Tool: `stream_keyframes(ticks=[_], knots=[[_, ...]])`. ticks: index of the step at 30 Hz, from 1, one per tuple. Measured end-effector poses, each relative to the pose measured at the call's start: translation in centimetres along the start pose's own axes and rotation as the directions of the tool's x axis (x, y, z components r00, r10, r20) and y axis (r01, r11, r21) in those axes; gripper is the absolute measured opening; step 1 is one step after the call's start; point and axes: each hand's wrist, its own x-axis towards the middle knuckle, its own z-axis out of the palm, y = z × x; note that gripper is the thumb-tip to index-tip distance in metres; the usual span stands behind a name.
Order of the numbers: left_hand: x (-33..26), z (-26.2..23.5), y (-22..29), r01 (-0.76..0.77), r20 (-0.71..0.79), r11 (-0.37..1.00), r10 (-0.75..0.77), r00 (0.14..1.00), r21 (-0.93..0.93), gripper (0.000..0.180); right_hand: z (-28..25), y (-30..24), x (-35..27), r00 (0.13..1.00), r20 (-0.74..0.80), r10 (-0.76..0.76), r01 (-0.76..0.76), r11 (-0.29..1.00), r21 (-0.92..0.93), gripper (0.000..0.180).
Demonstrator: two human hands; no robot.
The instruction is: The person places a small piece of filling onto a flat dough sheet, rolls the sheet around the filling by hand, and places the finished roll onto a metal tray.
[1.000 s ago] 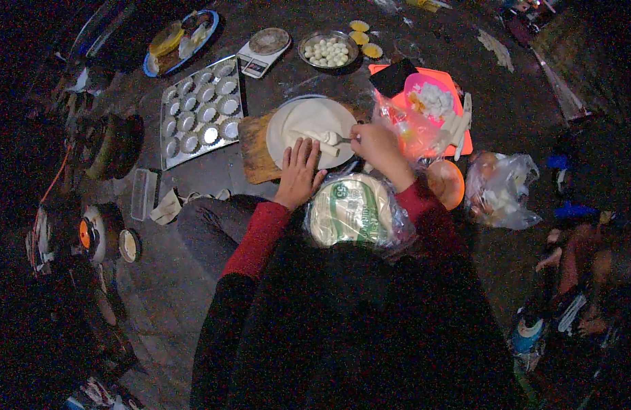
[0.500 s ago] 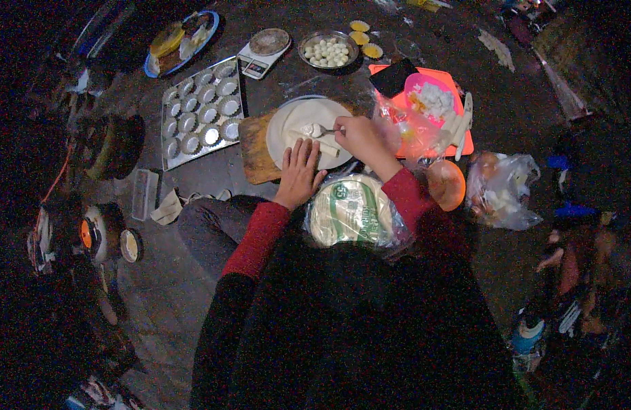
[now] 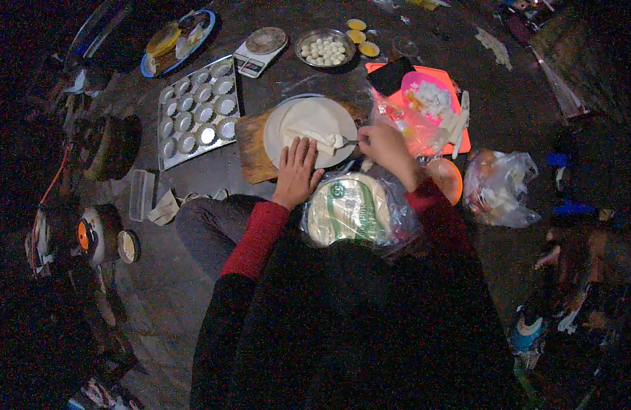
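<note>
A white plate (image 3: 274,137) rests on a wooden board (image 3: 250,154), with a thin round wrapper sheet (image 3: 312,113) lying on it. The wrapper's near edge is folded over. My left hand (image 3: 296,174) lies on that fold with its fingers stretched out. My right hand (image 3: 389,149) grips the handle of a spoon (image 3: 347,142). White filling sits in the spoon's bowl, over the right part of the fold. Close to my body lies a clear packet of round wrappers (image 3: 350,208).
A tray of fluted tins (image 3: 199,109) stands at the left, near a kitchen scale (image 3: 261,51). Beyond the plate is a metal bowl of white balls (image 3: 324,49). An orange tray (image 3: 438,78) holds a pink bowl (image 3: 410,89) and a dark phone (image 3: 391,75). A plastic bag (image 3: 500,188) lies right.
My right hand has drawn the spoon to the right, from the middle of the wrapper toward the plate's right side. My left hand stays on the fold.
</note>
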Motion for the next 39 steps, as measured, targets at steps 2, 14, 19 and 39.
stream_keyframes(ticks=[2, 14, 19, 39], knots=[[-0.2, 0.1, -0.2, 0.001, 0.004, 1.000, -0.001, 1.000, 0.012, 0.069, -0.2, 0.0, -0.1, 1.000, 0.010, -0.018, 0.019, 1.000, -0.014, 0.016], [0.0, 0.3, -0.1, 0.000, 0.001, 1.000, 0.000, 1.000, 0.029, 0.072, 2.8, 0.1, 2.1, 0.984, -0.162, -0.074, 0.070, 0.997, -0.028, 0.019], [-0.3, 0.3, -0.2, 0.013, -0.001, 1.000, -0.013, 1.000, 0.025, 0.072, -0.1, 0.1, 0.3, 0.998, -0.004, -0.062, 0.062, 0.998, -0.026, 0.018], [0.0, -0.1, 0.1, 0.008, 0.010, 1.000, -0.008, 1.000, 0.007, 0.072, 4.3, -0.4, 4.7, 0.984, -0.145, -0.102, 0.117, 0.988, 0.102, 0.020]])
